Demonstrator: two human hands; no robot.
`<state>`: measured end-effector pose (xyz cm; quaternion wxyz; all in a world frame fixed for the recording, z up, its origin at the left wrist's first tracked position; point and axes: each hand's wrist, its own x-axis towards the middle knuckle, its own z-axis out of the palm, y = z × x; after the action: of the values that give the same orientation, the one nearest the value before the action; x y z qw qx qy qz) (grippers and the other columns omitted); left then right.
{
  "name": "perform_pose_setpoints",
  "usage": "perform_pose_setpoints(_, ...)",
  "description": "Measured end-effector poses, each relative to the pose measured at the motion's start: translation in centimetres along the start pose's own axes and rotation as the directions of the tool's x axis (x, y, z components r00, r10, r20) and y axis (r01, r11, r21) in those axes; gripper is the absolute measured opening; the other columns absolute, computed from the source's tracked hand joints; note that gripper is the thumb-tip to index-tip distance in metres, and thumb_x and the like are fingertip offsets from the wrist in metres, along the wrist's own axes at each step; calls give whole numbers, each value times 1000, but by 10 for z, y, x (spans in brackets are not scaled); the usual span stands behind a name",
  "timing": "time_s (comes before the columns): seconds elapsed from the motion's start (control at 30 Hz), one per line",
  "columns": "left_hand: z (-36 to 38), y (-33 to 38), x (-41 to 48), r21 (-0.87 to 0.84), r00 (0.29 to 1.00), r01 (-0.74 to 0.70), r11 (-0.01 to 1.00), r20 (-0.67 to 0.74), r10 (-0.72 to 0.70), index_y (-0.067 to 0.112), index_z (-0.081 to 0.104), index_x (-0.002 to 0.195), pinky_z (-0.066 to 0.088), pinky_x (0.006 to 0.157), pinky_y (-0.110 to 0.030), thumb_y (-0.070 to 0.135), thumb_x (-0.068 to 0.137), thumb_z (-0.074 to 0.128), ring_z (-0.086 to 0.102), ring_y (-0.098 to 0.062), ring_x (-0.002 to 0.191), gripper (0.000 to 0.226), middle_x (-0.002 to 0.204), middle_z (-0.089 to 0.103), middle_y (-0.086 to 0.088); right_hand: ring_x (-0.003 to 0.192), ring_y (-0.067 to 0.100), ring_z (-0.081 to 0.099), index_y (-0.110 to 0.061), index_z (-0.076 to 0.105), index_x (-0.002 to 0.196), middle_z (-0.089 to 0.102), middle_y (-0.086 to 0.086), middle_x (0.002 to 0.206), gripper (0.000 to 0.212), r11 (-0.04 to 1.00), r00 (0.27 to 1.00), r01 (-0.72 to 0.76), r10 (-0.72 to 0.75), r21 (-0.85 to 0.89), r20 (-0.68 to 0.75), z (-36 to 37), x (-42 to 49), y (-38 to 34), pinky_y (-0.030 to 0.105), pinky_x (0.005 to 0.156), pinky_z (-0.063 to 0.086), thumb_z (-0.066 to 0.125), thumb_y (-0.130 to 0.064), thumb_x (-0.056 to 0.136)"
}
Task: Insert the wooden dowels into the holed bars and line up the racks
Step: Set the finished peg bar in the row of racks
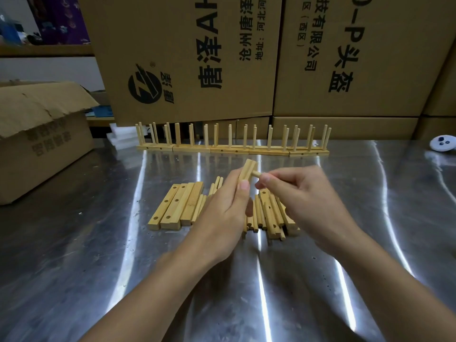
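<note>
Now, steel table, cartons behind — left hand grips bar, right hand pinches dowel.

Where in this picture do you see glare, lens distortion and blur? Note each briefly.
Head view: white glare streaks cross the steel table. Head view: the wide lens bows the cardboard boxes. Head view: the left hand gripping a bar and the right hand pinching a dowel look slightly soft; the racks are sharper.

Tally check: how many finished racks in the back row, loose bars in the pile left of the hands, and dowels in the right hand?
racks: 5
bars: 4
dowel in right hand: 1
Total: 10
</note>
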<state>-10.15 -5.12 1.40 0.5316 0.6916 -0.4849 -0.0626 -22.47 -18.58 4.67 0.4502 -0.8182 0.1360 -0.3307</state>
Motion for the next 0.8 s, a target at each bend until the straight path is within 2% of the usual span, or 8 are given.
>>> perform_pose_setpoints(0.07,0,3,1,0,998,-32,999,-56,32,50,56,131,41,55,-22,48,115,31,51,-3,60,29,84,63,1,50,2,51,-29,81,102,58,-15,56,19,999,999,51,-51,18,-15,0,1,-7,12,49,39,65,-39,104)
perform_pose_setpoints(0.17,-2,9,3,-227,997,19,974,-63,-34,38,60,127,36,46,-24,43,115,37,46,-8,51,27,80,58,0,87,3,69,-42,74,117,72,-10,94,26,994,996,51,-44,97,-71,-2,6,-13,20,73,51,61,-56,99)
perform_pose_setpoints(0.23,-4,11,4,-340,991,125,932,3,-132,24,60,121,34,43,-31,37,115,38,42,-14,48,26,81,53,-4,102,7,70,-36,77,110,75,-10,106,32,977,989,55,-26,204,-145,-5,7,-14,31,82,53,57,-57,96)
perform_pose_setpoints(0.33,-6,10,4,-428,970,239,872,151,-192,11,58,117,32,42,-29,33,116,37,36,-17,44,30,73,45,-3,106,20,74,-24,81,102,79,0,106,41,933,972,32,55,359,-227,-6,5,-11,37,87,51,53,-53,98)
perform_pose_setpoints(0.47,-4,12,2,-396,944,287,872,270,-189,5,53,115,26,39,-23,34,115,36,31,-14,42,33,68,43,0,119,24,73,-15,81,115,78,9,123,72,801,985,-157,166,578,38,-9,5,-8,44,102,49,39,-71,100)
perform_pose_setpoints(0.57,-3,11,1,-367,933,307,878,296,-203,7,50,116,23,41,-24,49,114,34,30,-11,45,45,66,42,4,125,28,70,-12,79,122,74,16,129,85,715,968,-252,172,652,185,-12,5,-7,43,108,47,35,-80,98)
perform_pose_setpoints(0.67,-1,13,0,-351,933,316,882,285,-221,5,48,115,20,43,-23,58,110,33,28,-9,47,55,63,39,7,130,27,67,-13,77,126,72,16,133,92,698,950,-306,185,647,250,-11,5,-6,44,113,44,33,-87,94)
perform_pose_setpoints(0.8,4,11,-1,-274,948,250,929,266,-177,11,47,101,21,39,-22,54,112,30,26,-9,46,47,66,36,3,126,31,69,-8,77,124,73,21,129,101,666,954,-301,213,683,213,-7,3,-6,48,116,42,30,-91,91)
